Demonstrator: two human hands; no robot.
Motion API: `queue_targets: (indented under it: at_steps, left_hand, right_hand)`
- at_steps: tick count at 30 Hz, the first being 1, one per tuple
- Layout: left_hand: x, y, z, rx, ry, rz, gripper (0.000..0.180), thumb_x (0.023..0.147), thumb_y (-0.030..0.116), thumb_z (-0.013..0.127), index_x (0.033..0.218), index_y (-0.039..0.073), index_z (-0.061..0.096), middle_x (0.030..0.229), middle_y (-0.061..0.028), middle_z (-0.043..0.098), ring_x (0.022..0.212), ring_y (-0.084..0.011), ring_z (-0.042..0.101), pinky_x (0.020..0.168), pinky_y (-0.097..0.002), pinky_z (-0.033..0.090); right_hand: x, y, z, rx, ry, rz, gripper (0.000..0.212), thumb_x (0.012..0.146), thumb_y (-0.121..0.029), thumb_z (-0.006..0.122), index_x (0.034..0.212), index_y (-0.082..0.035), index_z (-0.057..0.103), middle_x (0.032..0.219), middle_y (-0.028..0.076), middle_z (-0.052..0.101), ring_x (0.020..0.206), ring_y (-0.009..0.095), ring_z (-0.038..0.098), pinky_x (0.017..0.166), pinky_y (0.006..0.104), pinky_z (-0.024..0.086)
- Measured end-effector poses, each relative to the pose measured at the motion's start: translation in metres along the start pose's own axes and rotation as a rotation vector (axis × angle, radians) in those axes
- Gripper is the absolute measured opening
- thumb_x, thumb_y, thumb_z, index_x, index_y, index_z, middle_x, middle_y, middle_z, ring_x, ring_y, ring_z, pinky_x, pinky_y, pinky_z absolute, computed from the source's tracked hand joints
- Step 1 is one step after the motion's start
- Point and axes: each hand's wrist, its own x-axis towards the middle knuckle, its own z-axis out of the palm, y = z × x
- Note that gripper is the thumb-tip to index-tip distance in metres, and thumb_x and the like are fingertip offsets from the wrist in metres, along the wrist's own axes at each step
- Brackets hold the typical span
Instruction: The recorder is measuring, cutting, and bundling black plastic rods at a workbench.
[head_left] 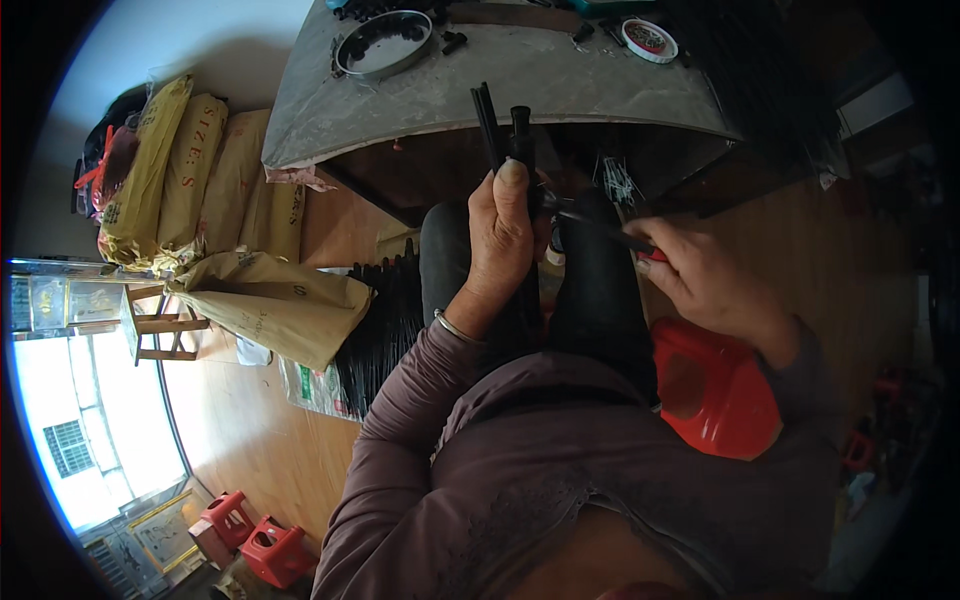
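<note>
Left hand (503,225): fingers closed round a black rod (486,118) and a knobbed black tube (520,128), thumb uppermost; both pieces stood up above the lap, pointing toward the table (570,92). Right hand (700,272): fingers curled on a red-handled tool (652,253), its dark, blurred end directed at the left hand; contact with the pieces could not be told. On the table: one round dish (382,73) holding black bits; one white tub (660,57) of small pieces. Left floor: tan sacks (195,165), a bundle of black rods (375,345), two red stools (277,552). Beside the right thigh: red plastic (725,400).
</note>
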Motion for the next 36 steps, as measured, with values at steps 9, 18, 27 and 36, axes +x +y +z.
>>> queue_targets:
  at_steps: [9, 18, 27, 36]
  left_hand:
    - [0.002, 0.005, 0.006, -0.028, -0.155, 0.017, 0.068, 0.096, 0.064, 0.027, 0.087, 0.003, 0.056, 0.056, -0.0006, 0.051, 0.038, -0.0071, 0.043, 0.036, -0.0208, 0.030]
    - [0.003, 0.002, 0.005, -0.153, -0.113, -0.039, 0.063, 0.096, 0.061, 0.035, 0.079, 0.005, 0.057, 0.057, 0.0018, 0.051, 0.043, -0.0043, 0.042, 0.040, -0.0196, 0.030]
    - [0.007, -0.001, 0.005, -0.200, -0.162, -0.076, 0.061, 0.097, 0.060, 0.035, 0.081, 0.005, 0.057, 0.053, 0.0025, 0.048, 0.041, -0.0039, 0.040, 0.039, -0.0194, 0.028]
    - [0.000, 0.005, 0.018, -0.121, 0.023, 0.005, 0.054, 0.097, 0.055, 0.043, 0.079, 0.006, 0.056, 0.056, 0.0048, 0.046, 0.043, -0.0027, 0.040, 0.040, -0.0187, 0.027]
  right_hand:
    - [-0.016, -0.011, 0.041, 1.426, -0.532, 0.629, 0.048, 0.099, -0.050, 0.039, 0.092, -0.004, 0.051, 0.060, -0.002, 0.037, 0.049, 0.006, 0.035, 0.045, 0.0228, 0.037]
    - [-0.012, -0.018, 0.039, 1.341, -0.516, 0.717, 0.048, 0.097, -0.052, 0.040, 0.087, -0.006, 0.048, 0.059, -0.002, 0.038, 0.045, 0.007, 0.036, 0.041, 0.0235, 0.036]
    - [0.003, -0.025, -0.017, 1.137, -0.551, 0.796, 0.049, 0.095, -0.050, 0.050, 0.096, -0.001, 0.048, 0.063, 0.000, 0.046, 0.048, 0.007, 0.045, 0.045, 0.0251, 0.046]
    - [0.033, -0.038, -0.049, 0.065, -0.501, 0.596, 0.022, 0.095, -0.020, 0.056, 0.098, -0.002, 0.044, 0.064, 0.011, 0.055, 0.050, 0.022, 0.056, 0.049, 0.0347, 0.048]
